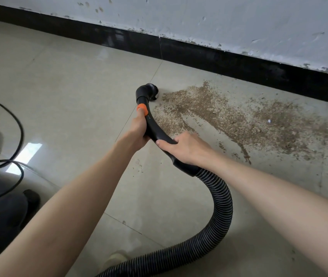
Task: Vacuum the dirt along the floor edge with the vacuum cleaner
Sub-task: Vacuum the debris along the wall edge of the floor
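Dirt [235, 116] lies in a wide brown scatter on the pale tiled floor [69, 86], spreading rightward from the middle of the view and running close to the black skirting board [239, 62] at the foot of the chipped white wall [219, 19]. Your vacuum's round brush nozzle [152, 92] sits on the floor at the left tip of that scatter, just touching its edge. Behind the nozzle an orange collar [142, 109] rings the curved black wand [155, 130].

Your left hand [138, 132] grips the wand just below the orange collar, fingers wrapped round it. Your right hand [187, 148] holds the wand lower down, near where it joins the ribbed hose [219, 206], thumb over the top and fingers curled round the far side. The hose loops down and away toward the bottom of the view.

At your left, a black power cord [17, 124] snakes over the tiles, partly coiled at the edge of the frame. Below it a dark grey rounded shape [1, 216] fills the lower left corner; you cannot tell what it is. A bright window reflection [27, 154] glints on the tile beside it.
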